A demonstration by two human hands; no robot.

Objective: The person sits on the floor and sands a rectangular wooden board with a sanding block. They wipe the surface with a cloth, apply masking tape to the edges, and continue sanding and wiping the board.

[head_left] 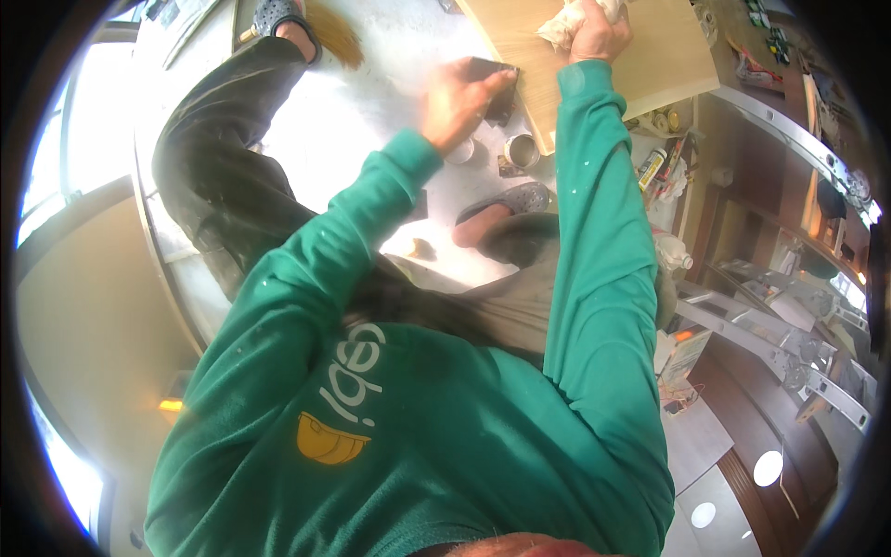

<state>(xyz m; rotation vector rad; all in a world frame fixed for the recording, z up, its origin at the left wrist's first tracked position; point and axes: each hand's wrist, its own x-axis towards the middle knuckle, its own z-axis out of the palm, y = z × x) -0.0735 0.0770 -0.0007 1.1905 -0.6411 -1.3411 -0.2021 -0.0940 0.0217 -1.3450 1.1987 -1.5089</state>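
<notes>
1. Grips, two. Right hand (601,39): fingers closed together on a crumpled cream cloth. Left hand (450,104): blurred, at a dark flat piece; whether clamped on it or merely in front of it, cannot tell.
2. Board (654,58), pale wood, running out of view at the top, below the right hand. Risk: hard pressure near its free corner might shift or tip it; its support is largely hidden.
3. Clog (527,197), grey, worn, on the floor near an open can. Risk: a shifted foot could knock the can.
4. Cloth (561,28), bunched over the board's face. Risk: grit caught in its folds could scratch the wood.
5. Flat piece (502,104), dark, by the board's left edge. Risk: a hurried stroke could slip and scuff that edge.
6. Can (522,151), round, open, contents unclear, near the board's lower corner. Risk: a low left-hand swing could tip it.
</notes>
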